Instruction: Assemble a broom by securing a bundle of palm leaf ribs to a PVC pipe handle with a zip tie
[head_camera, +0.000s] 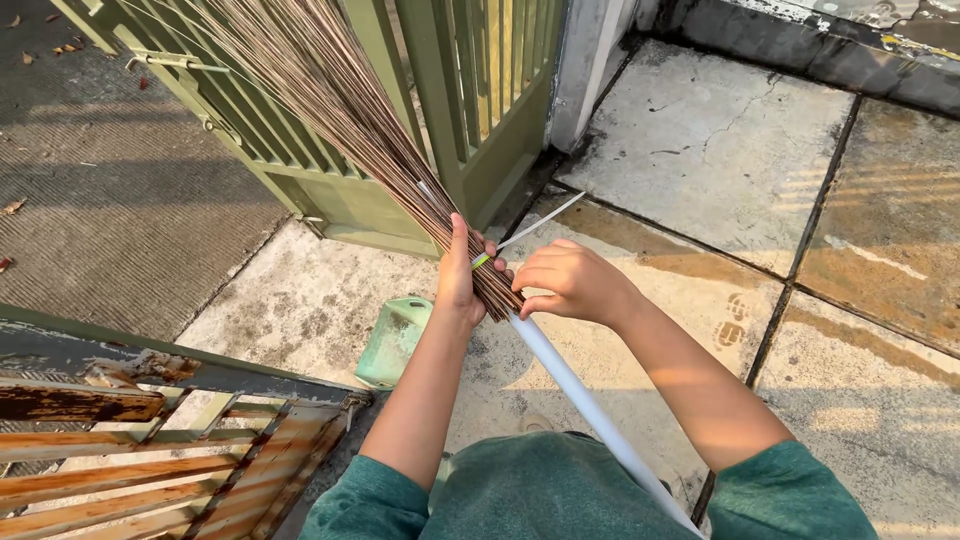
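Head view looks down on two bare forearms in green sleeves, working at a broom (330, 110) made of long, thin brown sticks. Its bundle fans out up and to the left, across the bars of a green metal gate (490, 110), and narrows to a tight neck between the two hands. From that neck a white pole (590, 405) runs down and to the right, toward the person's body, passing under the right wrist. The left hand (458, 275) is wrapped around the neck of the bundle from the left, thumb pointing up along the sticks, fingers curled behind them and mostly hidden. A thin green-yellow band (482, 261) crosses the bundle just beside the thumb. The right hand (568, 280) sits just right of the neck, fingers bent and drawn close, fingertips against the sticks where they meet the pole; it seems to pinch a thin white strip (545, 218) that slants up and to the right from the bundle, though the exact grip cannot be made out. Below the left wrist a pale green dustpan (395, 340) lies on the concrete slabs (700, 130), near a second gate (150, 440), rusted brown and lying low at the lower left. A faint shoe print (735, 320) marks the slab right of the right forearm.
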